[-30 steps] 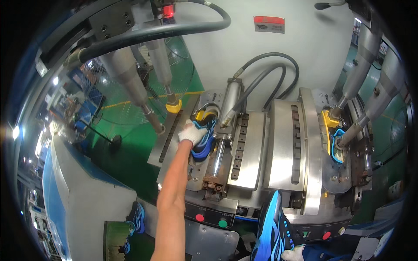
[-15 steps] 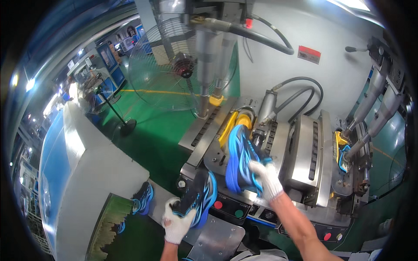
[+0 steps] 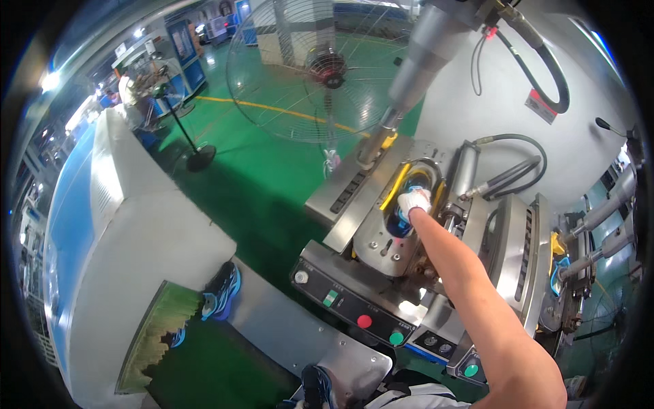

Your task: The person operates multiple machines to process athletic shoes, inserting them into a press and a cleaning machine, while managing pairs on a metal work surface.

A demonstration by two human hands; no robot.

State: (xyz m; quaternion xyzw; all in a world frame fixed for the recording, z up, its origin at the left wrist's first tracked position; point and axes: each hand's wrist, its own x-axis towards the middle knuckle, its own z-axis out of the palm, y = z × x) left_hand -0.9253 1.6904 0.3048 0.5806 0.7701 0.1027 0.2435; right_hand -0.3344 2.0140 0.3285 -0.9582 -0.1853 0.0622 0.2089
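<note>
My right hand, in a white glove, reaches forward and is closed on the upper of a blue and black sports shoe. That shoe lies in the machine's cradle, between yellow side pads; the glove covers part of it. At the lower edge, a second dark shoe with blue trim is cut off by the frame. Beside it a sliver of white may be my left glove, but no fingers show. Another blue and black shoe sits at the left end of the curved metal shelf.
A control panel with red and green buttons fronts the machine. A slanting press cylinder hangs near my right hand. At right stands a second press station; at left, a large pale housing with a ragged-edged opening. A caged fan stands behind.
My right hand has moved forward, and its shoe now lies in the cradle. The shoe in my left hand has left its place by the panel. The whole view has shifted.
</note>
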